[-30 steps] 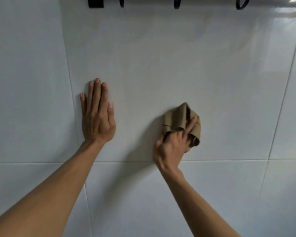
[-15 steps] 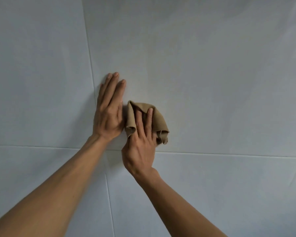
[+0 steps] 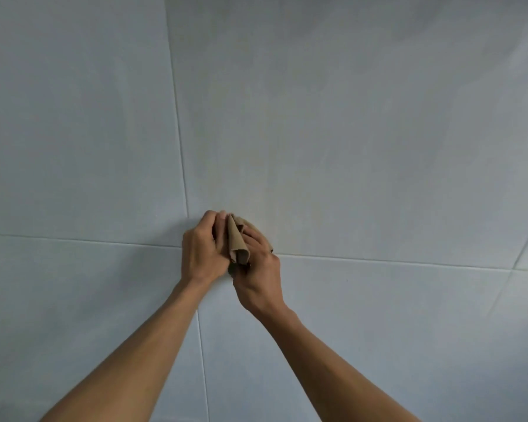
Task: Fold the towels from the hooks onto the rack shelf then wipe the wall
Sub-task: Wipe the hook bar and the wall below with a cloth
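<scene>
A small tan cloth [image 3: 237,242] is bunched up between my two hands against the white tiled wall [image 3: 348,141]. My right hand [image 3: 258,269] holds it from the right, fingers laid over the fabric and thumb under its lower edge. My left hand [image 3: 202,251] is pressed up against the cloth's left side with its fingers curled onto the fold. Most of the cloth is hidden between the hands. No towels, hooks or rack shelf are in view.
Large glossy wall tiles fill the whole view. A horizontal grout line [image 3: 378,259] runs just below the hands and a vertical one [image 3: 177,117] rises above my left hand. Both forearms reach up from the bottom edge.
My left hand left its flat rest on the wall and curled onto the cloth. The right hand slid the cloth leftward to meet it. The view dropped, so the hooks are gone.
</scene>
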{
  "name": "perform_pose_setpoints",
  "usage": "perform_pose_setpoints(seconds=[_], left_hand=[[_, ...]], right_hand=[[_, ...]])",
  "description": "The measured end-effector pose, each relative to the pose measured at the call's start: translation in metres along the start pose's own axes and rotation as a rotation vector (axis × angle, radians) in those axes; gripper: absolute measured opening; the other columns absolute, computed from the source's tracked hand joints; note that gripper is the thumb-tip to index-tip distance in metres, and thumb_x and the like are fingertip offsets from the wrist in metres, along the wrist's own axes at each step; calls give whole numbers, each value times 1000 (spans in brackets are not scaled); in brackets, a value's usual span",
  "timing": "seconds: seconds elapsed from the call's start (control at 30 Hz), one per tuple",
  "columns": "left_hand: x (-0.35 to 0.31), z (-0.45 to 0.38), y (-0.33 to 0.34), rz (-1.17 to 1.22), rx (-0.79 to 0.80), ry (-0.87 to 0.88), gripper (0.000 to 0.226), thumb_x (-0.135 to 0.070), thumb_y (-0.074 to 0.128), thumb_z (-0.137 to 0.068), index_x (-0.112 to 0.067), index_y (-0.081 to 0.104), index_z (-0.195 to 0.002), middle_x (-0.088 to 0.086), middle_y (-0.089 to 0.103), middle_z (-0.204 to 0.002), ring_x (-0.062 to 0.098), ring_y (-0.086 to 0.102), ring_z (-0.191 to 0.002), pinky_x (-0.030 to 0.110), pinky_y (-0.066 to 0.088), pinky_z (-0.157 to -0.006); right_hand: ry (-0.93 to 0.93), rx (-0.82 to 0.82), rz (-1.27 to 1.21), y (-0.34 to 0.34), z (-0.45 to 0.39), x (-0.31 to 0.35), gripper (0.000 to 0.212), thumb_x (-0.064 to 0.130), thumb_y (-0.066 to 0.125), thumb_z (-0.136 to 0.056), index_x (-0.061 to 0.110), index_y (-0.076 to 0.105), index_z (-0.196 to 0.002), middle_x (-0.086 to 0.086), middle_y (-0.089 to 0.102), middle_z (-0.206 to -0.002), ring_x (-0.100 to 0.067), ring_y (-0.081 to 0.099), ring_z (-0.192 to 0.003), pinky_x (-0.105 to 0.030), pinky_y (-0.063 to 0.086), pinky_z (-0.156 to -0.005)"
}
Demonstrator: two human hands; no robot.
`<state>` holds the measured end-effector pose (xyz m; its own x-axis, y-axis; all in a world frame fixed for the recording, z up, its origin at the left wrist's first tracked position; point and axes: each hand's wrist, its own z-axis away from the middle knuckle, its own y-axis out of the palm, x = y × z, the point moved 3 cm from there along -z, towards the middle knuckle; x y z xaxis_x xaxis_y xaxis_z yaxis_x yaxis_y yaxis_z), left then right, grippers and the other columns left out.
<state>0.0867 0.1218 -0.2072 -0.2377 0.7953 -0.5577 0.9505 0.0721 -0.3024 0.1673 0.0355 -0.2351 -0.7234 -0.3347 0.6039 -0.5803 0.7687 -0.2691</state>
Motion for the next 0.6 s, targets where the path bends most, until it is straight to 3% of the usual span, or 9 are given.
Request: perform_pose_setpoints(seconds=[0.03,0.1,0.17,0.2,0.3,0.43,0.53,0.6], left_hand=[[-5,2,-1,39,4,-77,36,-37,47,-100,-13,51,-75,-5,53,-59,27,54,-58,33,37,-57],[-21,5,-4,124,39,-219,46,-45,42,-102,-16,49,-67,-9,52,-59,17,49,-58,30,32,-59],[-34,5,-8,201,106,-336,50,-48,46,-102,-14,58,-68,-5,59,-64,11,54,-63,29,38,-61],[-43,4,-10,243,154,-362,51,-54,49,-99,-13,62,-71,-4,63,-66,10,58,-66,29,42,-63],[-73,6,-15,305,299,-357,47,-68,62,-79,-23,71,-82,-7,73,-78,6,68,-75,21,53,-66],[-111,4,-24,316,323,-372,17,-35,72,-86,-24,74,-99,-9,74,-88,7,71,-85,22,56,-70],[-151,2,-32,331,312,-358,13,-20,64,-89,-24,76,-94,-7,74,-84,10,70,-81,19,52,-62],[-183,2,-36,356,318,-350,18,-16,59,-90,-24,76,-87,-6,73,-80,12,69,-76,24,53,-60]], right_hand=[[49,49,-12,-4,1,6,61,-13,60,-77,25,70,-124,19,64,-126,-9,54,-127,-22,45,-103],[115,119,-4,-15,1,16,53,-11,58,-78,34,65,-106,10,70,-109,-13,63,-99,-18,51,-80],[178,137,27,-26,0,24,35,-10,56,-78,24,57,-84,3,64,-88,-12,57,-72,-15,43,-61],[204,149,48,-32,-1,29,28,-10,55,-78,18,56,-81,2,61,-86,-9,54,-68,-14,41,-58],[170,192,127,-55,-4,47,25,-9,54,-80,8,68,-92,3,58,-100,-6,52,-77,-7,39,-62],[90,256,179,-87,-5,77,32,0,55,-80,11,72,-106,-3,59,-119,-13,57,-99,-4,40,-75],[109,256,116,-126,-2,103,28,5,51,-79,16,72,-93,7,59,-126,-8,59,-94,-17,51,-78],[154,216,35,-160,1,124,36,6,45,-79,32,69,-86,11,62,-126,-12,65,-95,-29,57,-78]])
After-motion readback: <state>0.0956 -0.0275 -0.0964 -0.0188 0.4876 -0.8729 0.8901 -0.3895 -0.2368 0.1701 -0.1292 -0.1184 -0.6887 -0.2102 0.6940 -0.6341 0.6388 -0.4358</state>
